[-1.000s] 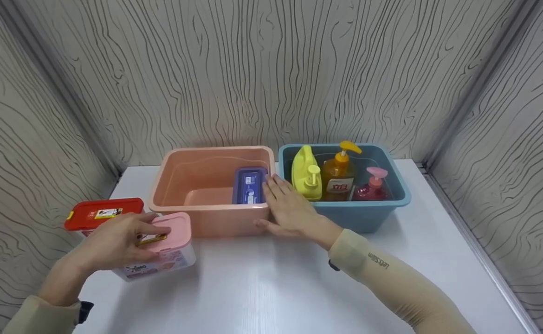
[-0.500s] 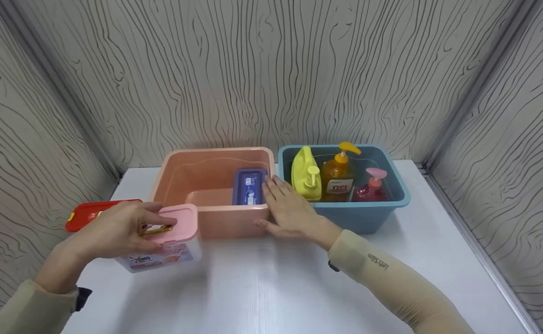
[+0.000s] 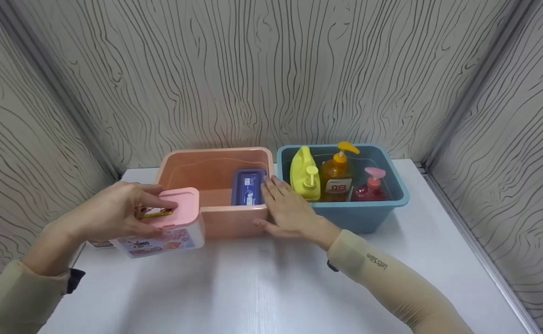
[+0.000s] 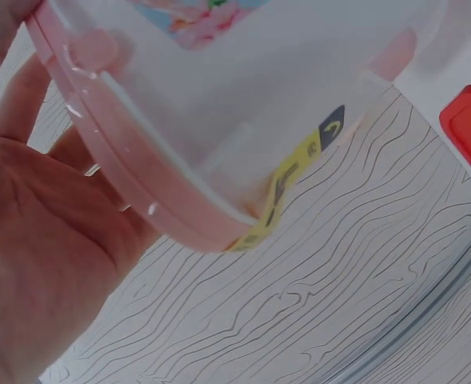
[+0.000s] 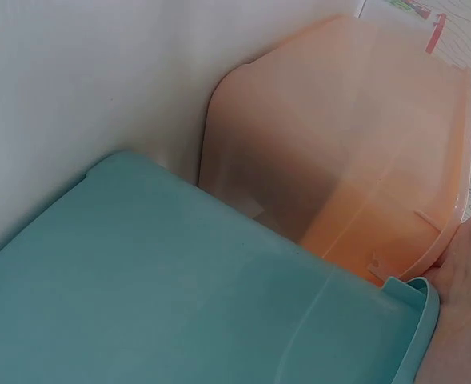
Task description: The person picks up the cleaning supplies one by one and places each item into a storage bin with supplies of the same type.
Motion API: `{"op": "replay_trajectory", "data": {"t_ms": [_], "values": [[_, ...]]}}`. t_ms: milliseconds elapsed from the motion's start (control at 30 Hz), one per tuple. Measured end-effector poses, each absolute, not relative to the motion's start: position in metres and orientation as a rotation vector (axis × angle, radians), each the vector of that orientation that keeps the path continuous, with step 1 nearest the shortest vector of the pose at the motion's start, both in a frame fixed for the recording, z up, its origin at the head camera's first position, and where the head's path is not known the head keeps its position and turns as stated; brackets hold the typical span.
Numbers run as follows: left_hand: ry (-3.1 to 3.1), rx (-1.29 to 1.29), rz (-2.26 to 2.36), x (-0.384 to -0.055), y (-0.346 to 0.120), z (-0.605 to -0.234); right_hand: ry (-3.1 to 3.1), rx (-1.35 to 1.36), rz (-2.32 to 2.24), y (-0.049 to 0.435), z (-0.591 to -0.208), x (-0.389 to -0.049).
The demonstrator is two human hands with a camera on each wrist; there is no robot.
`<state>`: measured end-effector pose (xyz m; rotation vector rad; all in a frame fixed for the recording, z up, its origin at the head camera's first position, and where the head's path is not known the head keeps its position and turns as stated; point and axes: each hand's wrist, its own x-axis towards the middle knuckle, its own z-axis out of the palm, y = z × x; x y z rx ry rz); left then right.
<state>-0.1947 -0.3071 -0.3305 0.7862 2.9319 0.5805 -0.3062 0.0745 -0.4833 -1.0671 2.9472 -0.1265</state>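
My left hand [image 3: 113,211] grips a plastic tub with a pink lid [image 3: 185,204] by its top. The tub hangs above the table, just in front of the near left corner of a pink bin [image 3: 236,225]. In the left wrist view, the clear wall of the tub [image 4: 243,96] shows a yellow strip. My right hand [image 3: 294,213] rests with straight fingers on the pink bin's right rim, between it and a blue-green bin [image 3: 355,218]. A blue-lidded box [image 3: 249,185] lies against the right inside wall of the pink bin.
The blue-green bin holds a yellow jug [image 3: 305,178], an amber pump bottle [image 3: 336,178] and a red bottle with a pink pump [image 3: 371,188]. A red-lidded box [image 4: 469,132] shows in the left wrist view. Wood-grain walls enclose the white table [image 3: 253,287].
My left hand has raised the pink-lidded tub off the table and carried it slightly right, towards the pink bin. It now hides the red lid. My right hand has stayed in place.
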Motion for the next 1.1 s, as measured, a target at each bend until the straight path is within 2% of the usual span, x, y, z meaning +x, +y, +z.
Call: {"op": "replay_trajectory", "data": {"t_ms": [233, 767, 1100], "values": [[2.943, 0.909, 0.563, -0.208, -0.303, -0.314, 2.943, -1.067, -0.146, 0.075, -0.481, -0.305], [2.939, 0.646, 0.600, -0.240, -0.289, -0.282, 2.947, -1.055, -0.111, 0.074, -0.482, -0.305], [2.930, 0.682, 0.572, -0.266, -0.279, -0.283, 2.957, -1.096, -0.121, 0.076, -0.484, -0.306]]}}
